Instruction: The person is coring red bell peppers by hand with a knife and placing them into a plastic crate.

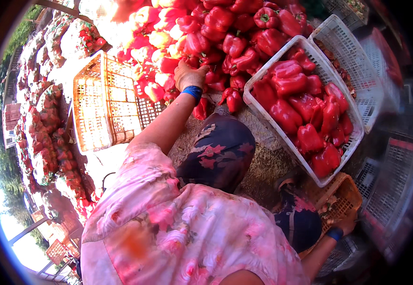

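Note:
My left hand [190, 77], with a blue band at its wrist, reaches into a large heap of red bell peppers [235, 45]. Its thumb and fingers curve round a red bell pepper [193, 62] at the near side of the heap; the fingertips are partly hidden. Low on the right, my right hand [343, 224] is closed on the rim of an orange plastic crate [346, 192], its fingers only partly visible. Above that crate, a white plastic crate [276, 124] full of red bell peppers [306, 107] stands tilted to my right.
A yellowish slatted crate [106, 102] lies at the left of the heap in bright sun. More white crates [346, 52] and grey crates [391, 185] stand at the right. Filled net sacks [50, 137] line the far left. My knee [220, 152] is between the heap and me.

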`<state>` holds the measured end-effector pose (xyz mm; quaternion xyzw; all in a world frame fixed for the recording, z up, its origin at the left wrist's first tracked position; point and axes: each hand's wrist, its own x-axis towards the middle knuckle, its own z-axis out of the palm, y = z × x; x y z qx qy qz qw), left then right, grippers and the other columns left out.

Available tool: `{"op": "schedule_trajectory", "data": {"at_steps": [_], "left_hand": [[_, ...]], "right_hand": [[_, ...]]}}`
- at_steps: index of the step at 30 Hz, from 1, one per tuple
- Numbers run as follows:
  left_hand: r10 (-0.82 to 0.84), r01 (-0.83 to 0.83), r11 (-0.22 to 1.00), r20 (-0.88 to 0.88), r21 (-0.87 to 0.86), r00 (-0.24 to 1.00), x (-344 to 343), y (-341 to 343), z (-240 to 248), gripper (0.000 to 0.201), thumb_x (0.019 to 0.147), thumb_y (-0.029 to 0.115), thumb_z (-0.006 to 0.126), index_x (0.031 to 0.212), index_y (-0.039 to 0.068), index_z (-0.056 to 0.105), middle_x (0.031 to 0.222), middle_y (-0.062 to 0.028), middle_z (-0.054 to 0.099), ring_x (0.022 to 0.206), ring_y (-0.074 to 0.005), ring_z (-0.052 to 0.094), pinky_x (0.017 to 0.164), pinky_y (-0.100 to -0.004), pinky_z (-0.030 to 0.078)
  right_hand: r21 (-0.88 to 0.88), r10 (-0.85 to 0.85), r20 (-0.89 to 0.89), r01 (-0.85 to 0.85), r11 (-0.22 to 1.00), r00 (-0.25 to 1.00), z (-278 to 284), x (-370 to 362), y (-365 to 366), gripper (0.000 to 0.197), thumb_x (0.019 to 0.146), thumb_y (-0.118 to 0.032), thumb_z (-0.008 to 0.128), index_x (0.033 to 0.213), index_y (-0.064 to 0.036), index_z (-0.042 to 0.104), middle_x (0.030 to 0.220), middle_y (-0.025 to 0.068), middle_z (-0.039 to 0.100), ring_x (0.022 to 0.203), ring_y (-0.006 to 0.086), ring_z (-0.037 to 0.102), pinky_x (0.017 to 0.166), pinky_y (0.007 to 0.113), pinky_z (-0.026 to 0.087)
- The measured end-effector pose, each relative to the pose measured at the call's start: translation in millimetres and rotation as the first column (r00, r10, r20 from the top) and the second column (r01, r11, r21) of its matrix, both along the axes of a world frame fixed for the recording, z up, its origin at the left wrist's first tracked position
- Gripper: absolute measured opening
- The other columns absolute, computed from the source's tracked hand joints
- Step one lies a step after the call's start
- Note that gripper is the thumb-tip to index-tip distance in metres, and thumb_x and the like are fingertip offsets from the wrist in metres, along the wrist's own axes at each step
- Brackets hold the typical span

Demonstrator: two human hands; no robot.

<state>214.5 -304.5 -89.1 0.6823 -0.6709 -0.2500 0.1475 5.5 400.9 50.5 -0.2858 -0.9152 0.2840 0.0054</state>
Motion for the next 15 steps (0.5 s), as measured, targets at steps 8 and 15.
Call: {"op": "schedule_trajectory", "data": {"at_steps": [8,15], "left_hand": [[0.162,-0.229,0.907,0.209,0.352,0.964,17,-68,-81,0.095,0.066,0.049,0.089,0.139,0.006,0.047,0.135,-0.0241,0.062,0.125,-0.0377,0.062,0.100,-0.0479,0.053],[0.343,-0.391,0.840,0.190,0.377,0.920,26,-85,-85,0.074,0.068,0.028,0.087,0.131,0.004,0.055,0.132,-0.0215,0.065,0.124,-0.0349,0.064,0.099,-0.0449,0.055]], "right_hand": [[-0.169,0.347,-0.247,-0.393,0.904,0.905,-1,-20,-184,0.049,0.095,-0.029,0.061,0.133,0.0011,0.059,0.101,0.0117,0.067,0.067,0.0186,0.059,0.055,0.032,0.046],[-0.535,0.415,-0.213,-0.461,0.707,0.884,-44,-3,-274,0.042,0.095,-0.023,0.057,0.132,-0.0036,0.058,0.087,0.0098,0.065,0.047,0.0130,0.050,0.040,0.028,0.039]]}}
